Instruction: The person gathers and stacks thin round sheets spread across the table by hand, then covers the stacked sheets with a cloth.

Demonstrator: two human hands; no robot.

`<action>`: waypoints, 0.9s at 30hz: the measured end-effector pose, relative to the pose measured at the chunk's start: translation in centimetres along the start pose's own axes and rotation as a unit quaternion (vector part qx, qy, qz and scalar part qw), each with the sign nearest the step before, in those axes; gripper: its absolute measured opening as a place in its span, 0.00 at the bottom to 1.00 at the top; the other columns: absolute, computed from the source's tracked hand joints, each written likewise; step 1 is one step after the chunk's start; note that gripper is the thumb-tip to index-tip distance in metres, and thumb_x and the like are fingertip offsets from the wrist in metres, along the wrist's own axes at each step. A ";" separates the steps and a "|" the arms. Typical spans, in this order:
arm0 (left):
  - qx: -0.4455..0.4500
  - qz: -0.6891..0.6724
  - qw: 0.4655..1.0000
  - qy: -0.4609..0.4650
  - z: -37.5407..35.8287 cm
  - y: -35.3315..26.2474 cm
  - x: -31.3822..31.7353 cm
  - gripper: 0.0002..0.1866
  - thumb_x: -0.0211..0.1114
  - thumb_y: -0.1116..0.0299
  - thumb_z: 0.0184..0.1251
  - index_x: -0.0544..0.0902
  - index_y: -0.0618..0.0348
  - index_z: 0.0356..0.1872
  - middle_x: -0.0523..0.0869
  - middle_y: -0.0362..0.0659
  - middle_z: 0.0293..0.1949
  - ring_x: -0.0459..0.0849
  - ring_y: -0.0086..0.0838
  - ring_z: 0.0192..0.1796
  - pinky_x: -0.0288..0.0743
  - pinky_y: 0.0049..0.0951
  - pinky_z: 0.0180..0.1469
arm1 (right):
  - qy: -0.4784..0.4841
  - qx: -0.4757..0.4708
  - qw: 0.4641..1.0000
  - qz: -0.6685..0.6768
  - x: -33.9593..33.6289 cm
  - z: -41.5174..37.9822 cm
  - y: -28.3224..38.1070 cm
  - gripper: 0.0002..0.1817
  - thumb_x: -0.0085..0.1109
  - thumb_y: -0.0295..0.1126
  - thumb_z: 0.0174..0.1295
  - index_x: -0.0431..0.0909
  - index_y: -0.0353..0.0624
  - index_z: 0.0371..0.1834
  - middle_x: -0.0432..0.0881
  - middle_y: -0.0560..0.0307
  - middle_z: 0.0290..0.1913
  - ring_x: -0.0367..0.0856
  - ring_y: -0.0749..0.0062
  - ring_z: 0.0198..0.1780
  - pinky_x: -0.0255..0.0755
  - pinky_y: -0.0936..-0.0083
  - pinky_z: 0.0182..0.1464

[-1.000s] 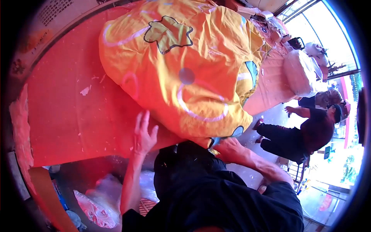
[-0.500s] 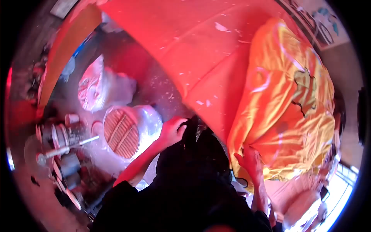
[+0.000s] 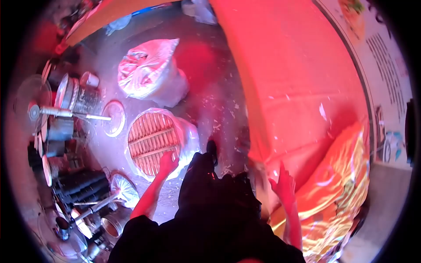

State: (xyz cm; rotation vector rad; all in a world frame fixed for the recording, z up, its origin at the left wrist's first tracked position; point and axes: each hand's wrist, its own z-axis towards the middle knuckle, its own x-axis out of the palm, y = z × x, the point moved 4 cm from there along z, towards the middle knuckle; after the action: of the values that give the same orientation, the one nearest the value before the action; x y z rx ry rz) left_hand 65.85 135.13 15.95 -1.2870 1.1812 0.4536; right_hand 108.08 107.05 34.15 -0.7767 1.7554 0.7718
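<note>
Red cloth-covered table (image 3: 302, 83) fills two o'clock, with crumpled yellow patterned fabric (image 3: 335, 190) lying on it at four. Beyond, a white wall poster (image 3: 381, 59) bears dark lines too small to read. Round, slatted brown disc (image 3: 151, 136): nine o'clock. Right hand (image 3: 284, 189), beside the fabric, fingers spread, released; left hand (image 3: 168, 164), eight o'clock, overlaps the disc, fingers curled, grip unclear.
</note>
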 end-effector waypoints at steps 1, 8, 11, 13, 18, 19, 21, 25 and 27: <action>-0.044 -0.001 0.999 0.024 0.4 1.5 -0.1 0.25 0.70 0.58 0.54 0.82 0.62 0.51 0.83 0.59 0.45 0.84 0.54 0.49 0.78 0.47 0.52 | 0.024 0.012 1.000 -0.008 0.1 0.2 0.7 0.46 0.70 0.46 0.55 0.59 0.41 0.74 0.82 0.40 0.40 0.82 0.39 0.39 0.76 0.48 0.39; -0.025 -0.040 0.999 0.023 4.2 6.3 0.3 0.26 0.72 0.57 0.53 0.82 0.63 0.51 0.84 0.60 0.43 0.83 0.54 0.48 0.77 0.47 0.51 | 0.084 0.051 0.993 -0.068 1.2 2.9 1.3 0.42 0.74 0.49 0.49 0.72 0.31 0.62 0.84 0.38 0.32 0.84 0.41 0.36 0.77 0.51 0.41; -0.023 -0.047 0.999 0.011 6.5 6.0 0.7 0.26 0.73 0.57 0.53 0.83 0.63 0.50 0.84 0.58 0.40 0.84 0.52 0.46 0.78 0.46 0.49 | 0.136 0.023 0.987 -0.086 -0.5 6.2 1.1 0.31 0.74 0.50 0.48 0.81 0.35 0.45 0.84 0.39 0.31 0.85 0.43 0.36 0.78 0.51 0.41; -0.036 -0.079 0.996 0.029 8.6 5.3 0.5 0.27 0.74 0.56 0.52 0.83 0.63 0.51 0.85 0.57 0.40 0.86 0.50 0.41 0.79 0.44 0.45 | 0.084 0.017 0.995 -0.043 -2.3 9.4 1.6 0.24 0.74 0.49 0.49 0.83 0.38 0.35 0.84 0.40 0.31 0.84 0.43 0.36 0.77 0.51 0.40; -0.012 -0.107 0.993 0.049 16.5 3.3 -1.7 0.26 0.72 0.57 0.56 0.83 0.61 0.54 0.87 0.55 0.44 0.88 0.45 0.43 0.81 0.40 0.48 | -0.031 0.009 0.999 0.033 -5.9 19.5 3.7 0.24 0.74 0.44 0.50 0.81 0.39 0.45 0.84 0.41 0.34 0.83 0.42 0.37 0.75 0.51 0.40; -0.022 -0.107 0.992 0.056 18.1 3.4 -1.7 0.26 0.72 0.57 0.57 0.83 0.61 0.54 0.87 0.55 0.44 0.88 0.45 0.43 0.81 0.39 0.48 | -0.044 0.008 0.998 0.043 -6.3 21.7 4.1 0.25 0.74 0.43 0.50 0.81 0.39 0.47 0.83 0.41 0.34 0.83 0.42 0.37 0.75 0.51 0.40; -0.044 -0.104 0.991 0.069 22.0 3.4 -2.0 0.25 0.72 0.57 0.57 0.83 0.61 0.53 0.88 0.54 0.43 0.88 0.44 0.44 0.81 0.39 0.48 | -0.075 -0.026 0.995 0.056 -6.8 26.4 4.5 0.27 0.74 0.41 0.50 0.79 0.40 0.52 0.81 0.42 0.37 0.81 0.43 0.40 0.75 0.51 0.40; -0.037 -0.098 0.991 0.086 27.6 -0.6 -5.1 0.24 0.72 0.59 0.57 0.83 0.60 0.53 0.88 0.54 0.43 0.89 0.42 0.43 0.82 0.38 0.46 | -0.117 -0.091 0.985 0.090 -8.7 33.9 6.2 0.28 0.74 0.41 0.50 0.77 0.41 0.54 0.80 0.43 0.41 0.80 0.44 0.44 0.75 0.51 0.40; -0.052 -0.117 0.985 0.117 30.0 -1.7 -5.7 0.24 0.73 0.60 0.57 0.83 0.60 0.53 0.88 0.54 0.44 0.90 0.40 0.44 0.82 0.37 0.45 | -0.117 -0.101 0.984 0.087 -9.9 38.5 7.4 0.29 0.73 0.41 0.51 0.77 0.41 0.54 0.80 0.43 0.44 0.80 0.45 0.45 0.75 0.51 0.40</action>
State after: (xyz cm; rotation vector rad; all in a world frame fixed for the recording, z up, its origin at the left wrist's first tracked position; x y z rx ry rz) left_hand 77.48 163.40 17.07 -1.5807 1.1924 0.1976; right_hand 125.58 143.52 34.12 -0.6412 1.5619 1.1257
